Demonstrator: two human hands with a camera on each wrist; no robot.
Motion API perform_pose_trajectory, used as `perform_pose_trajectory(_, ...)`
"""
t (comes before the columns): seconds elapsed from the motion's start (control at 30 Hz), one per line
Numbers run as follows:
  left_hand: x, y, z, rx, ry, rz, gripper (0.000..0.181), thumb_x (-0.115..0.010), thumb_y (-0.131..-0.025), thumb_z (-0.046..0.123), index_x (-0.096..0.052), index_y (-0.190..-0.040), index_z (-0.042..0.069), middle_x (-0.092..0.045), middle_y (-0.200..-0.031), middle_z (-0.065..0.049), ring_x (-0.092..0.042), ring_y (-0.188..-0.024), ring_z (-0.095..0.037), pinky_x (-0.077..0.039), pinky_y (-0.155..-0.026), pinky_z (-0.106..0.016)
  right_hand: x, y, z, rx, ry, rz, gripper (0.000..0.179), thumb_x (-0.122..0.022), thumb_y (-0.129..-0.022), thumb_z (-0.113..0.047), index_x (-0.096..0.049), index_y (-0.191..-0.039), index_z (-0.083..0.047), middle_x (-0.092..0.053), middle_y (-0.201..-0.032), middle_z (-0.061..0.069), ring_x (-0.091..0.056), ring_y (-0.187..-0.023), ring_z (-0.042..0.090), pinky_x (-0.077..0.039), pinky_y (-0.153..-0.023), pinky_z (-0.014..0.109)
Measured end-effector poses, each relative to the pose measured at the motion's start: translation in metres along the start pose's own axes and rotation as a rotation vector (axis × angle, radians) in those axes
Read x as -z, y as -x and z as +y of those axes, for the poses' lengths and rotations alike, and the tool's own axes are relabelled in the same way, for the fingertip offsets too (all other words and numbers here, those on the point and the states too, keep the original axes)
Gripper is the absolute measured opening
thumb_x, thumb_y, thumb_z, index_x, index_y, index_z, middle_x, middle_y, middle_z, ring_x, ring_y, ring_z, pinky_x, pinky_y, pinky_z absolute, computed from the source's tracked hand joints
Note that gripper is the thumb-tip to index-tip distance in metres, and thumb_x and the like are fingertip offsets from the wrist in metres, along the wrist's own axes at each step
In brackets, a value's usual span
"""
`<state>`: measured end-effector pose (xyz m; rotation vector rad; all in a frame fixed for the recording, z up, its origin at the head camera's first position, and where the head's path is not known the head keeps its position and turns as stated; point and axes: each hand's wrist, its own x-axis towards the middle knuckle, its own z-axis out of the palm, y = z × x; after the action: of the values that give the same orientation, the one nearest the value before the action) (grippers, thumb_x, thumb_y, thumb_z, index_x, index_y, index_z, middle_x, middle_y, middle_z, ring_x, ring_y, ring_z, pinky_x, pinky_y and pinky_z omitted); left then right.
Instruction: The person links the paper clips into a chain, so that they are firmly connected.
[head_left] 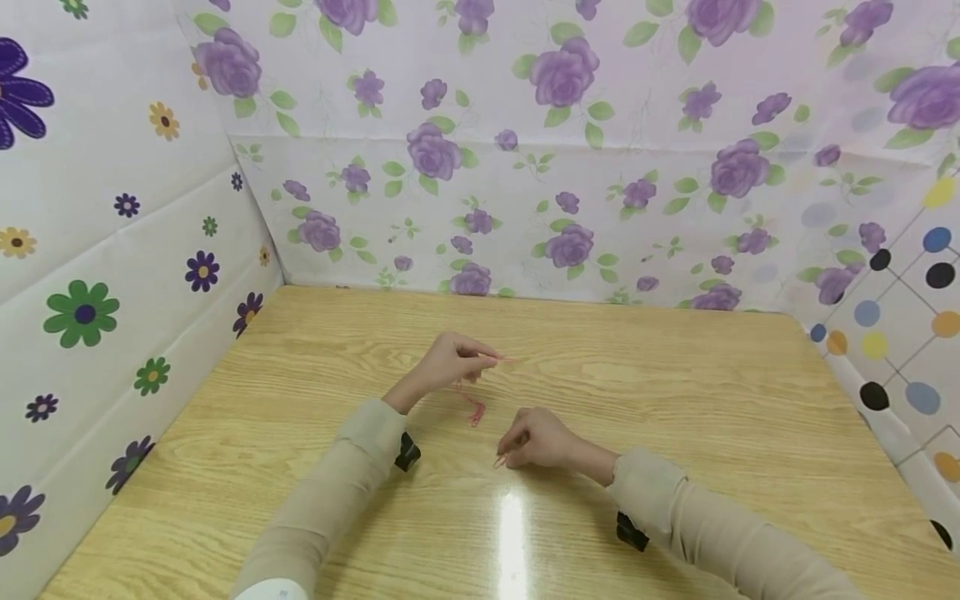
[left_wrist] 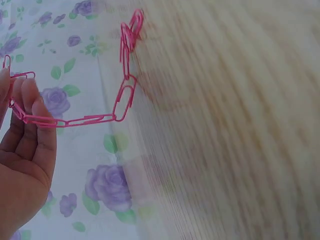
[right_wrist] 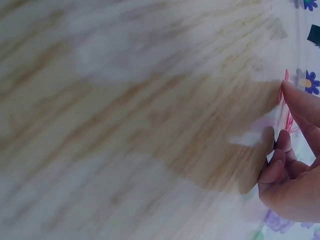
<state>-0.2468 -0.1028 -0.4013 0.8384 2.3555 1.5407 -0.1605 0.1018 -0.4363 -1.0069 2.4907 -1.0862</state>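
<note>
Above the table, my left hand (head_left: 450,364) pinches one end of a chain of linked pink paper clips (left_wrist: 90,120) between thumb and fingers. A pink clip end juts out past the fingertips to the right. From the hand the chain droops, and its far end (head_left: 476,413) bunches up low over the tabletop in the head view. Nearer to me and to the right, my right hand (head_left: 542,437) pinches a single pink paper clip (head_left: 499,461) between thumb and index finger, its loop pointing left. The two hands are apart.
The wood-grain table (head_left: 712,392) extends beneath both hands, with a bright light reflection at its near middle. A cloth with purple roses (head_left: 570,246) hangs behind it, and patterned cloths stand at both sides. Black wrist devices (head_left: 407,451) sit under the sleeves.
</note>
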Motion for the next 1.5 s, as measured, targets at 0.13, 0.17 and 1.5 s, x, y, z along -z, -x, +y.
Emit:
perform_pose_trajectory(0.13, 0.005, -0.002, -0.005, 0.023, -0.004, 0.005, 0.022, -0.064, -0.086, 0.019, -0.07, -0.099, 0.002, -0.063, -0.07, -0.023, -0.059, -0.061, -0.035, -0.05, -0.055, -0.04, -0.002, -0.001, -0.001, -0.004, 0.039, 0.015, 0.007, -0.077, -0.068, -0.004, -0.071, -0.07, -0.006, -0.057, -0.072, -0.002, -0.043, -0.067, 0.006, -0.038, -0.059, 0.021)
perform_pose_trajectory(0.17, 0.006, -0.002, -0.006, 0.027, -0.007, 0.007, 0.021, -0.064, -0.086, 0.018, -0.07, -0.099, 0.002, -0.064, -0.072, -0.023, -0.06, -0.062, -0.034, -0.051, -0.058, -0.04, -0.002, 0.0, -0.001, -0.008, 0.039, 0.011, 0.007, -0.077, -0.068, -0.003, -0.07, -0.068, -0.006, -0.057, -0.072, -0.002, -0.043, -0.067, 0.007, -0.037, -0.06, 0.021)
perform_pose_trajectory(1.5, 0.005, -0.005, -0.012, -0.025, -0.096, 0.052, 0.019, -0.062, -0.087, 0.011, -0.067, -0.091, -0.007, -0.066, -0.077, -0.012, -0.057, -0.066, -0.042, -0.049, -0.057, -0.037, 0.065, -0.031, 0.019, -0.303, -0.489, 0.277, 0.026, -0.046, -0.089, -0.001, -0.063, -0.104, 0.01, -0.061, -0.099, 0.025, -0.055, -0.078, 0.028, -0.045, -0.078, 0.05)
